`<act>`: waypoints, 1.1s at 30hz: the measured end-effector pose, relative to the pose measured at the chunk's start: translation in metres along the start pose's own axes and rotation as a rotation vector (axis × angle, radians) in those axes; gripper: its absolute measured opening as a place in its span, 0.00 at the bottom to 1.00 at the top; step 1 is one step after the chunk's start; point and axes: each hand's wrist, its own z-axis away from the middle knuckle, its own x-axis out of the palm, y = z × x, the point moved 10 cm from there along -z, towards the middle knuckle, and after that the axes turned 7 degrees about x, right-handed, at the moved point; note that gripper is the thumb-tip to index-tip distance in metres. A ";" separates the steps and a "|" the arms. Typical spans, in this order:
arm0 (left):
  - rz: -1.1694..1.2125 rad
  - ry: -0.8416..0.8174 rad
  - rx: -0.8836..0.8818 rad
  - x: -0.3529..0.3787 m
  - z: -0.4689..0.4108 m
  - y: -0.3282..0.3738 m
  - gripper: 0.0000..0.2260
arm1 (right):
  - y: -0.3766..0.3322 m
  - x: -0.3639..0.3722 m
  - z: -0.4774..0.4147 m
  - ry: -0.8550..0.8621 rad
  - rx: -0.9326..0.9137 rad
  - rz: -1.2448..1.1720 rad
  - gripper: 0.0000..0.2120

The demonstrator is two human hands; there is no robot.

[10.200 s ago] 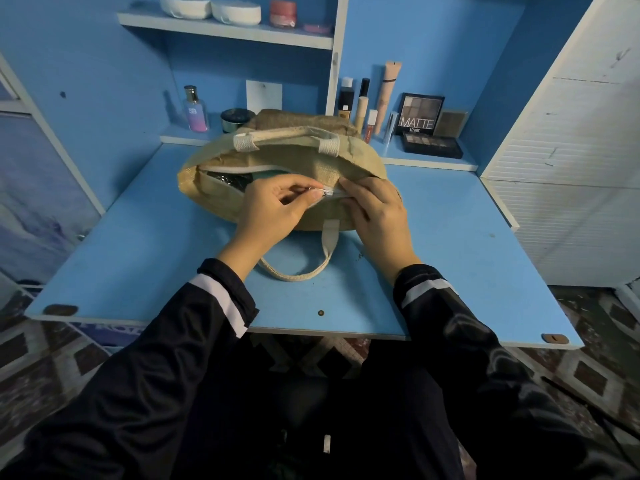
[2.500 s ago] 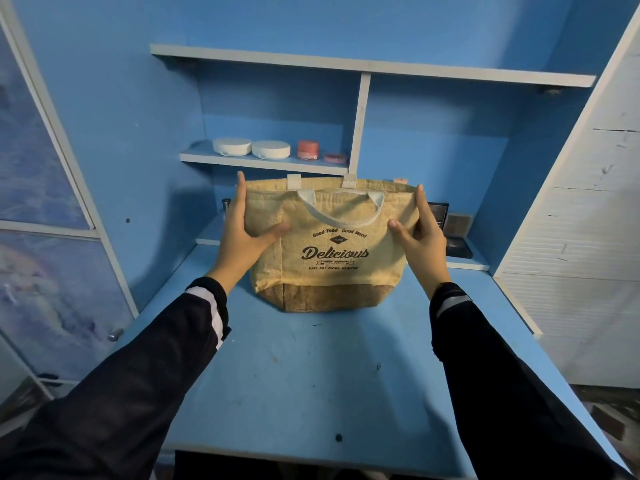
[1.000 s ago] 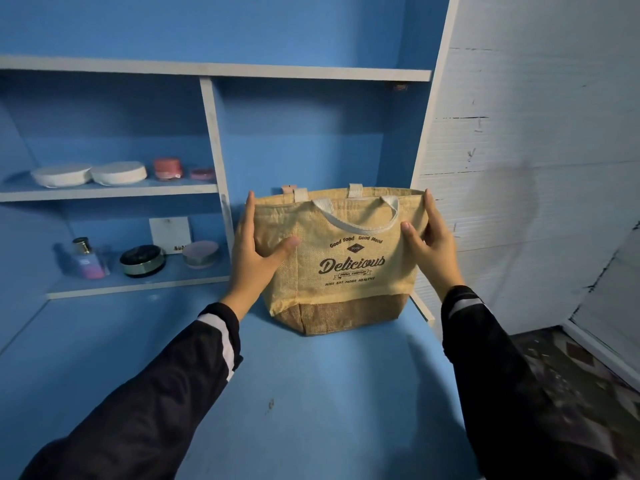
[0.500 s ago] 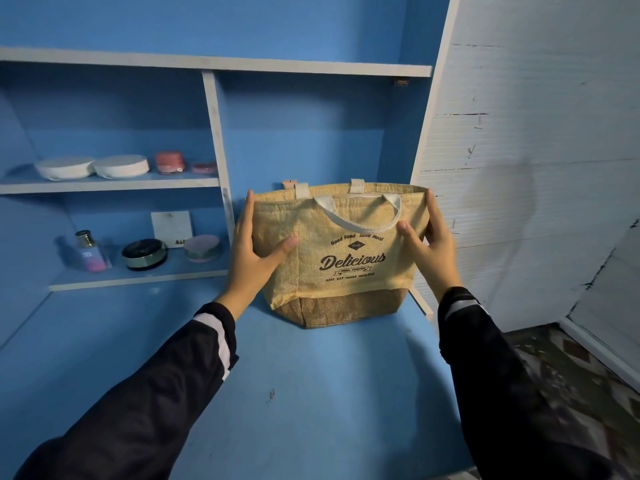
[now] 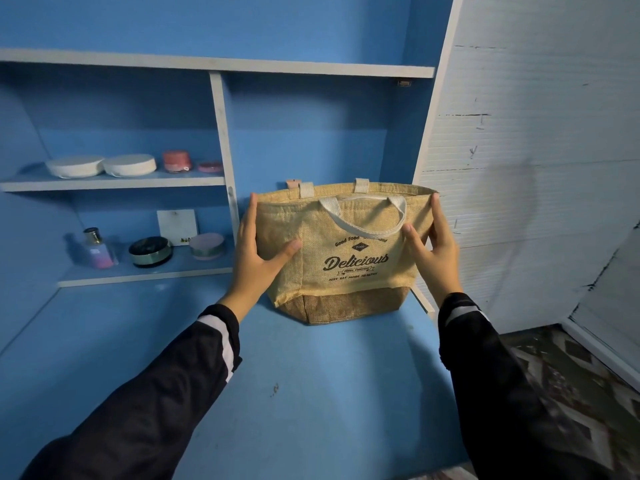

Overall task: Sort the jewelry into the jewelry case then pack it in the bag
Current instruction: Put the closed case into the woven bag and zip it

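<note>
A tan jute bag (image 5: 346,268) printed "Delicious", with white handles and a darker base, stands upright at the right back of the blue table (image 5: 311,393). My left hand (image 5: 258,258) presses its left side with straight fingers, thumb on the front panel. On the opposite side my right hand (image 5: 434,251) does the same. The top of the bag looks closed. No jewelry case or jewelry shows; what is inside the bag is hidden.
Shelves at the back left hold two white round containers (image 5: 100,166), a pink jar (image 5: 176,161), a perfume bottle (image 5: 97,249), a dark compact (image 5: 150,251) and a pink compact (image 5: 207,245). A white wall panel (image 5: 519,168) rises right of the bag. The table's right edge drops to patterned floor (image 5: 571,375).
Ten seconds ago the bag lay on its side with my fingers at its zipper. It then stood upright between both hands and shifted to the table's right end; over the last second it barely moved.
</note>
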 end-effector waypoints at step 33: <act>-0.100 0.023 -0.080 0.021 -0.012 -0.038 0.47 | 0.023 0.033 -0.020 -0.095 -0.039 0.121 0.45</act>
